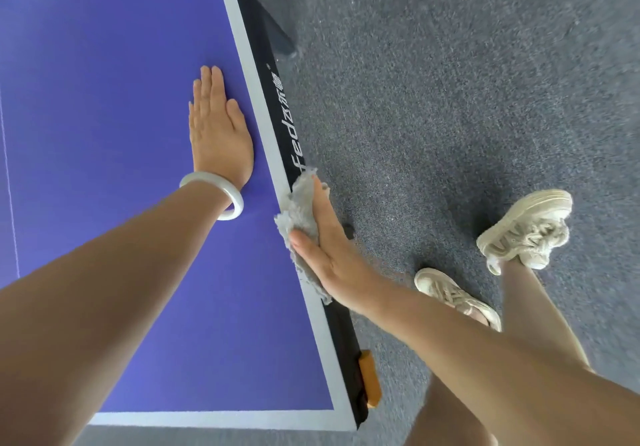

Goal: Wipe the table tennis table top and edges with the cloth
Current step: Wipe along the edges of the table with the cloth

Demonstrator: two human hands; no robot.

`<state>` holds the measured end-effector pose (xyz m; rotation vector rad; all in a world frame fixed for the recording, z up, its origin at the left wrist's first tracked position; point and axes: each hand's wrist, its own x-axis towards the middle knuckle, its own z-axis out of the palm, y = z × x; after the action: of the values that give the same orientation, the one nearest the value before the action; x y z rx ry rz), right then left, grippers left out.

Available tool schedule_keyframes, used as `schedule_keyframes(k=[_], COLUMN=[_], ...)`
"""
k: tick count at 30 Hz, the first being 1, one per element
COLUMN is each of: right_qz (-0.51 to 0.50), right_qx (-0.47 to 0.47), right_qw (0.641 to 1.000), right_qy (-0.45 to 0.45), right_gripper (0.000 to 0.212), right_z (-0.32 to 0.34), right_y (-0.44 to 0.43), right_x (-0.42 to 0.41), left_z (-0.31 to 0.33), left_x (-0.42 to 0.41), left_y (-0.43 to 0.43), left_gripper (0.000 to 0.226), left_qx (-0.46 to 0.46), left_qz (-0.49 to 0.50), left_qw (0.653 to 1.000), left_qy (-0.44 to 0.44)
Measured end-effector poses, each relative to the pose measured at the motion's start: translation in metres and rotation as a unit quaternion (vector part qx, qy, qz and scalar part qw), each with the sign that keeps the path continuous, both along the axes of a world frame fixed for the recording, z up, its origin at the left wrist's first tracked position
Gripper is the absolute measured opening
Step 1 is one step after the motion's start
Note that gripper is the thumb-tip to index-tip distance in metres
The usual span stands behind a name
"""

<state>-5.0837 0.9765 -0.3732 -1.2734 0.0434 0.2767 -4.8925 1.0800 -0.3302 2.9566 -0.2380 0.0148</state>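
Table tennis table (121, 47): blue top, white border, black side edge (273, 99). The left hand (216, 130) lies flat on the top just inside that edge, fingers straight and together, holding nothing, apparently bracing. The right hand (332, 255) is set against the edge's outer face, fingers straight, thumb laid over the border. The grey cloth (301, 210) is pressed between palm and edge, draped over the rim. Judged step: wiping the edges. The next move calls for sliding along the edge under steady sideways pressure, with the cloth kept wrapped.
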Motion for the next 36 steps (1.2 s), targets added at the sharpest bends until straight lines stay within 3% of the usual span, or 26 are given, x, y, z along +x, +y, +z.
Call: schedule_keyframes(k=[6,13,22,36], right_qz=[0.040,-0.038,-0.100,-0.093], right_qx=[-0.078,-0.154,-0.118,-0.065], right_qw=[0.995,0.987,0.988,0.992], right_qy=[-0.041,-0.022,0.005,0.045], right_gripper=[0.083,0.078,0.075,0.070], right_z=[-0.006,0.004,0.003,0.001], right_y=[0.009,0.027,0.024,0.005], right_x=[-0.122,-0.126,-0.009,0.132], left_z=[-0.001,-0.001,-0.002,0.000], left_x=[0.000,-0.002,0.000,-0.003], left_y=[0.001,0.000,0.001,0.000], left_gripper=[0.052,0.051,0.051,0.057], left_qx=[0.004,0.005,-0.005,-0.023], left_qz=[-0.001,0.002,-0.005,-0.001], left_qw=[1.000,1.000,1.000,0.999], left_qy=[-0.002,-0.001,-0.002,0.023])
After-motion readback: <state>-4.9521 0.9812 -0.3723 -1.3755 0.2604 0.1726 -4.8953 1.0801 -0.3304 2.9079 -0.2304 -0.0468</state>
